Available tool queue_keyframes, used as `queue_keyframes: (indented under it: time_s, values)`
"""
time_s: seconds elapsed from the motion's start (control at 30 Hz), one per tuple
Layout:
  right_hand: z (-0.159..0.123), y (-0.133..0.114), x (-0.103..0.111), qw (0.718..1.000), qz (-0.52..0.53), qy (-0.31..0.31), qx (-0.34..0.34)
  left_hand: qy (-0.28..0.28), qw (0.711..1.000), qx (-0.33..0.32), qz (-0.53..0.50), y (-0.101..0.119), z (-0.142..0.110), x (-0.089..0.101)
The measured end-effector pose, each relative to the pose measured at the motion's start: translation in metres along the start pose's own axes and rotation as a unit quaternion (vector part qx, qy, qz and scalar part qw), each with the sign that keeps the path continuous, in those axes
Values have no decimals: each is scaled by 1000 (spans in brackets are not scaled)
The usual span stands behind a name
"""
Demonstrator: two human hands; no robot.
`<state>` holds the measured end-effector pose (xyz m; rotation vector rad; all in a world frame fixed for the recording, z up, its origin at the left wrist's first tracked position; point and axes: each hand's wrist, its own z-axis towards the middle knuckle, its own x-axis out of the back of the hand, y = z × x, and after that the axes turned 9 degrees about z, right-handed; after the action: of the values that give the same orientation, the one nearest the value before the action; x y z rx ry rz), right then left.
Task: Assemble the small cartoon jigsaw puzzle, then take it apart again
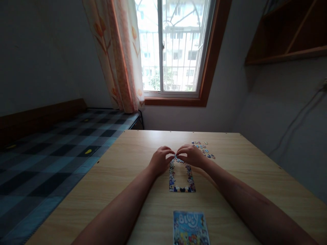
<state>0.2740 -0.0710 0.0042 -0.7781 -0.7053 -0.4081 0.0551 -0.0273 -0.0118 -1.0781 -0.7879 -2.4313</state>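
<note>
A partly joined jigsaw puzzle [191, 180] forms a rectangular frame on the table, with bare wood showing inside it. Both hands meet at its far edge. My left hand [162, 159] pinches with thumb and fingertips at a small light-blue puzzle piece [175, 156]. From the other side my right hand [190, 155] pinches at the same spot, its fingertips nearly touching the left ones. The fingers partly cover the piece. Just beyond my right hand lie several loose puzzle pieces [204, 147].
A blue box or card marked "Bluey" [190, 228] lies at the near side of the wooden table [127, 153]. To the left stands a bed with a checked cover [76, 143]. Behind are a curtain [120, 58] and a window [178, 51]; a shelf [288, 51] hangs at right.
</note>
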Motion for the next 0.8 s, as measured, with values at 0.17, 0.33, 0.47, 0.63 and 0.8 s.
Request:
queue_keyframes:
  time_s: [0.17,0.33,0.47,0.63,0.8]
  values:
    - [0,0,-3,999,25,-12,-37,-8,1000,2,2,-2,0,-2]
    - [0,-4,-2,999,31,-13,-36,-6,1000,14,-17,-2,0,-1]
    - [-1,-4,-1,998,-16,-45,-29,13,999,44,-8,-7,0,0]
    - [-3,-3,-4,991,-91,-95,4,10,995,77,55,-15,1,-3]
    - [-3,-6,-5,985,-134,-109,13,-23,992,88,88,-10,1,-6]
